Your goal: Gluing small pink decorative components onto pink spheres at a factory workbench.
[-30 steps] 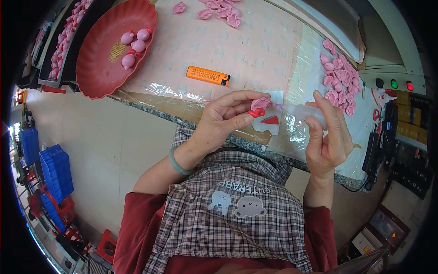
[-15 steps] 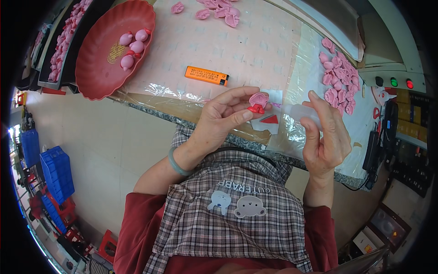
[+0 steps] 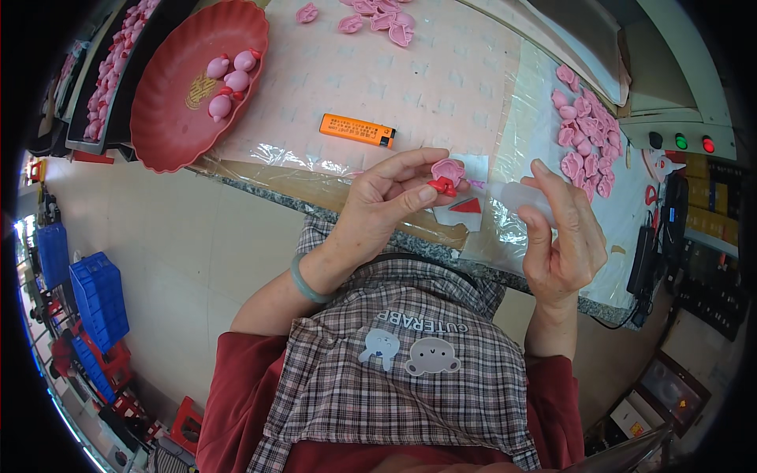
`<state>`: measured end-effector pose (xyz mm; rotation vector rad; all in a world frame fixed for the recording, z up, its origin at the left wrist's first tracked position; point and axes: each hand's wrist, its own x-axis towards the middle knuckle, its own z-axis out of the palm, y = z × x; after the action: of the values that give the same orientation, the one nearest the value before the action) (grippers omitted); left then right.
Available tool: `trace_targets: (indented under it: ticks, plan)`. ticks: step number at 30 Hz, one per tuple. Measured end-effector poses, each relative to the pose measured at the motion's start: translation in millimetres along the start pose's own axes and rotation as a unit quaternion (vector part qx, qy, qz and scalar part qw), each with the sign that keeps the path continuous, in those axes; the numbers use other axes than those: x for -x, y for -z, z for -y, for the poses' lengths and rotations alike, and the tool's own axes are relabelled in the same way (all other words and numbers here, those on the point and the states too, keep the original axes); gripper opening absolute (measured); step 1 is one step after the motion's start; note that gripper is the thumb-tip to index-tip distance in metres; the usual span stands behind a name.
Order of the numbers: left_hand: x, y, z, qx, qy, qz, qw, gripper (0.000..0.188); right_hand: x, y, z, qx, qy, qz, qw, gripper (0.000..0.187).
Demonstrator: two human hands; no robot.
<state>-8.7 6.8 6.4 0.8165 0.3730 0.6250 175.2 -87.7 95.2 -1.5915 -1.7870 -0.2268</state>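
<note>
while the left hand (image 3: pixel 380 203) pinches a pink-and-red piece (image 3: pixel 448 173), the right hand (image 3: pixel 564 246) clasps a translucent bottle (image 3: pixel 522 196).

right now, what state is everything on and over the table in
left grip: closed on pink-and-red piece
pink-and-red piece: held, hollow side showing
right grip: closed on translucent bottle
translucent bottle: held sideways, nozzle pointing left
orange lighter: lying flat, unlit
red dish: holding four round pink pieces
pink parts at right: heaped loosely

bottle (image 3: pixel 517 195) and lighter (image 3: pixel 347 128) obstruct; the mat (image 3: pixel 426 87) beyond the lighter lies open.
</note>
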Motion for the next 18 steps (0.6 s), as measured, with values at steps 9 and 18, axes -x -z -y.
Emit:
trace_targets:
  ticks: [9,18]
  plan:
    - [0.7,0.9,0.0,-0.003,0.003,-0.008,1.000,0.045,0.6,2.3,2.2,-0.019,-0.006,0.023,1.000,0.032]
    - [0.1,2.8,-1.3,0.001,0.016,-0.004,1.000,0.044,3.3,2.4,-5.1,-0.084,-0.069,-0.002,0.994,0.034]
